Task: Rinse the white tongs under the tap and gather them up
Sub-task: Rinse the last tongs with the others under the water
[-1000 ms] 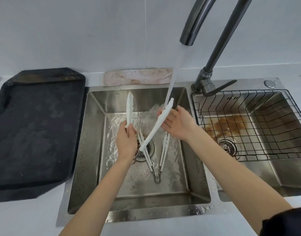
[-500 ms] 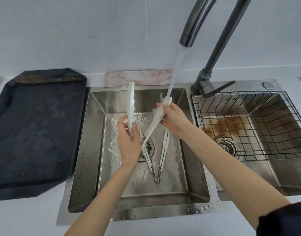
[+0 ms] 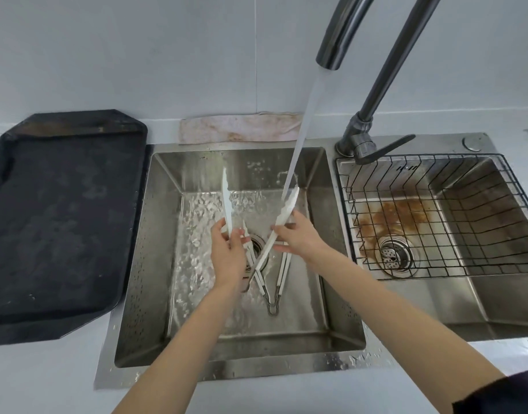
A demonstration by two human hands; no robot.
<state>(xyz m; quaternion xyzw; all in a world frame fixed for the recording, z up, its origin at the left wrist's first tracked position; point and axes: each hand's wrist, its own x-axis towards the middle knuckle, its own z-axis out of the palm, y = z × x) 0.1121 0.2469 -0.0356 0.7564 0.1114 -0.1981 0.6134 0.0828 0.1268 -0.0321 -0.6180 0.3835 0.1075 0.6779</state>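
I hold a pair of white tongs (image 3: 286, 210) spread in a V over the left sink basin (image 3: 155, 234). My left hand (image 3: 226, 258) grips the left arm of the tongs, which points up. My right hand (image 3: 301, 240) pinches the right arm, and its tip sits in the water stream (image 3: 304, 124) from the tap (image 3: 337, 34). The hinge end is hidden behind my left hand. A second pair of white tongs (image 3: 282, 273) lies on the basin floor by the drain, its metal loop toward me.
A black wire basket (image 3: 436, 219) sits in the right basin over a rust-stained floor. A large black tray (image 3: 56, 219) lies on the counter to the left. A stained cloth (image 3: 238, 128) lies behind the sink. The tap lever (image 3: 385, 147) points right.
My right hand went from an open palm against the right arm to a pinch lower along it. Both arm tips sit a little lower in view.
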